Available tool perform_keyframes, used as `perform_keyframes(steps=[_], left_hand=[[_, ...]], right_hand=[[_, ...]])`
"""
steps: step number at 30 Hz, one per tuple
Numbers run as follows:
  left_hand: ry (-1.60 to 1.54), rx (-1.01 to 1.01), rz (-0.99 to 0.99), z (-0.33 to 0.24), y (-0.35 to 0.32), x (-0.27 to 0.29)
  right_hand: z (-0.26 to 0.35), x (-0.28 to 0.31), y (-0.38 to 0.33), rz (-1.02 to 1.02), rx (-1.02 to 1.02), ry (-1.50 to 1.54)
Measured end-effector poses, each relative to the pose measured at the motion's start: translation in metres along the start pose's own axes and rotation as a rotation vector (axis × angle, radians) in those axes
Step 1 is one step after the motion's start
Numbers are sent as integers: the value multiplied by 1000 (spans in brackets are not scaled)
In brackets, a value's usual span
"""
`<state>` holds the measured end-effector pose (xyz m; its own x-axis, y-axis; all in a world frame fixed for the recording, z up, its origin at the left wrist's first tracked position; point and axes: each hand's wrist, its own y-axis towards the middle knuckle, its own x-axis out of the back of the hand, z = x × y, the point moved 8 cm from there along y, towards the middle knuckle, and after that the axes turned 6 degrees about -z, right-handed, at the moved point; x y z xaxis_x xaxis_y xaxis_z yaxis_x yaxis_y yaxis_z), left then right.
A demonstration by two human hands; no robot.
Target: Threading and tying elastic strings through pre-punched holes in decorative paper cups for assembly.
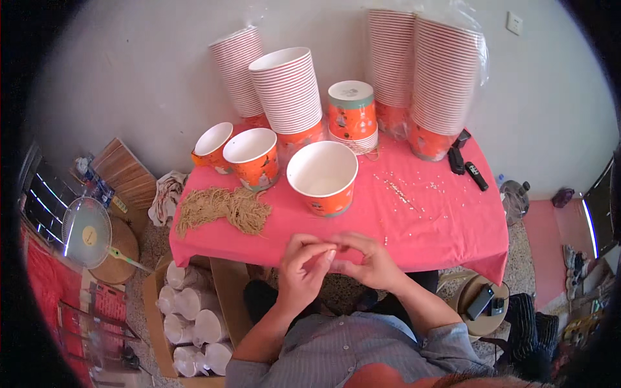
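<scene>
My left grip (pixel 301 266) and right grip (pixel 374 264) come close together at the fingertips, by the worktop's (pixel 430 242) front edge — I cannot tell whether either is clamped on anything. The large open cup (pixel 323 173) stands upright just beyond; tan strands (pixel 223 210) lie to its left, small pale pieces (pixel 398 192) to its right.

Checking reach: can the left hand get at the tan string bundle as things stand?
Likely yes: the left hand is near the tan string bundle, with only pink tablecloth showing between them.
</scene>
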<state>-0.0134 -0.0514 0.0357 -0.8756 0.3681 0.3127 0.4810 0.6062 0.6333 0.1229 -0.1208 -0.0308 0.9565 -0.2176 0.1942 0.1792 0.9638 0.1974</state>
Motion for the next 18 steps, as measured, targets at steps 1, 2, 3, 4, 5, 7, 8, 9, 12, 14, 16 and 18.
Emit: perform_keyframes(steps=[1,2,3,4,5,7,8,9,12,14,16,18], left_hand=[[-7,-12,-1,1,-3,-7],[-18,-27,3,-1,-5,-15],[-21,-9,-25,-3,-8,-18],[-24,-11,-20,-3,-7,-20],[-42,5,-4,-2,-6,-23],[-59,19,17,2,-7,-29],[-78,64,36,9,-8,-33],[-97,110,55,13,-8,-37],[-239,287,110,21,-10,-52],[-213,267,117,23,-11,-60],[-188,246,122,22,-9,-66],[-135,75,84,9,2,-69]], right_hand=[[17,3,-2,-100,175,40],[32,10,-8,-205,348,77],[30,10,-12,-213,348,76],[19,11,-13,-195,258,248],[8,11,-14,-175,167,421],[-8,14,-15,-129,73,532],[-16,11,-16,-74,-22,641],[-17,15,-16,-77,-20,644],[-32,22,-20,-62,-135,738],[-49,32,-19,-106,-94,559],[-54,38,-22,-172,-62,605],[-54,45,-23,-241,-33,648]])
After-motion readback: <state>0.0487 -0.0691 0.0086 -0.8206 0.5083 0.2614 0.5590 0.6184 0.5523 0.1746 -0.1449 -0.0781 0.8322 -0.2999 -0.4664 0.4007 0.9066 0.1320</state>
